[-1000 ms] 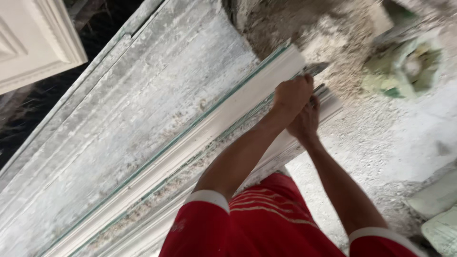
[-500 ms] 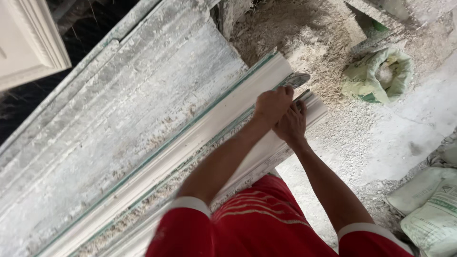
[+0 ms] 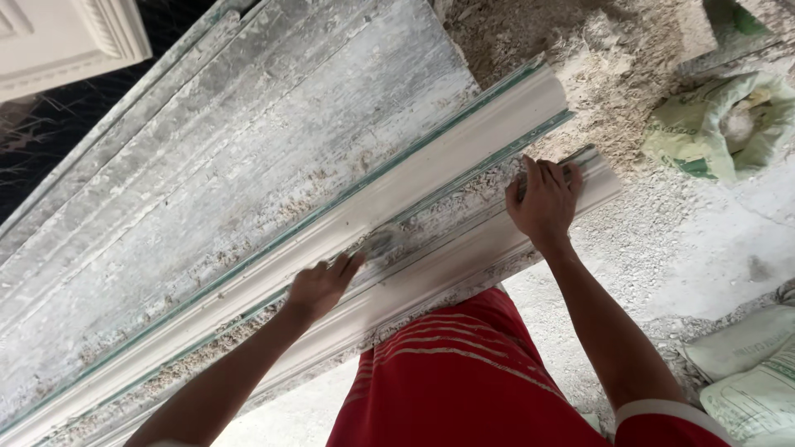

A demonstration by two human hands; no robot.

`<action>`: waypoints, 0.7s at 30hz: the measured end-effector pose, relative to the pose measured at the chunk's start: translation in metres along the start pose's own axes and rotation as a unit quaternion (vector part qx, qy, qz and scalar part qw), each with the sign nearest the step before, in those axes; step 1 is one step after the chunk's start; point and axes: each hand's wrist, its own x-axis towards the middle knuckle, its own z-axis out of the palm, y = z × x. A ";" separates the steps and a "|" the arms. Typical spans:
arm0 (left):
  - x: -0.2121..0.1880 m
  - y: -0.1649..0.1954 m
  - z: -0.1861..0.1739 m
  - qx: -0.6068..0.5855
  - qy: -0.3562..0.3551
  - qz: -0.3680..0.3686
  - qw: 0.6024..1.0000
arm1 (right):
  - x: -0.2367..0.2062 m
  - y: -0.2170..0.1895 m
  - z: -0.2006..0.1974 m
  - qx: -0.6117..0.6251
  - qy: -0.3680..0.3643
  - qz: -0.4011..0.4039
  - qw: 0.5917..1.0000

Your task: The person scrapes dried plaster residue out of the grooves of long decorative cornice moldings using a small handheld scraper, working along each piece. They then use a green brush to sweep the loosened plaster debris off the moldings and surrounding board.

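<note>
My left hand (image 3: 319,285) pinches a scraper (image 3: 379,242) against the white moulding (image 3: 431,170), my right hand (image 3: 542,203) spread flat beside its end.

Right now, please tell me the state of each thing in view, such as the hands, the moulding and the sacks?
Left hand: pressing a blurred scraper onto the moulding.
Right hand: fingers spread, resting flat on the near moulding's end.
White moulding: lying along its green-edged mould, smooth.
Near moulding: lying parallel, crumbs beside it.
Green sack: open, slumped on the ground.
White sacks: lying flat.
</note>
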 end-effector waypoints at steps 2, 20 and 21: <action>0.056 0.019 0.012 -0.040 0.103 0.013 0.994 | 0.000 -0.001 0.001 -0.006 0.004 -0.004 1.000; 0.434 -0.026 -0.083 -0.465 0.018 -0.189 0.865 | 0.004 -0.010 -0.009 -0.004 -0.017 0.039 0.999; 0.426 -0.037 -0.077 -0.481 -0.057 -0.253 0.838 | 0.004 -0.010 -0.009 0.002 -0.018 0.042 0.999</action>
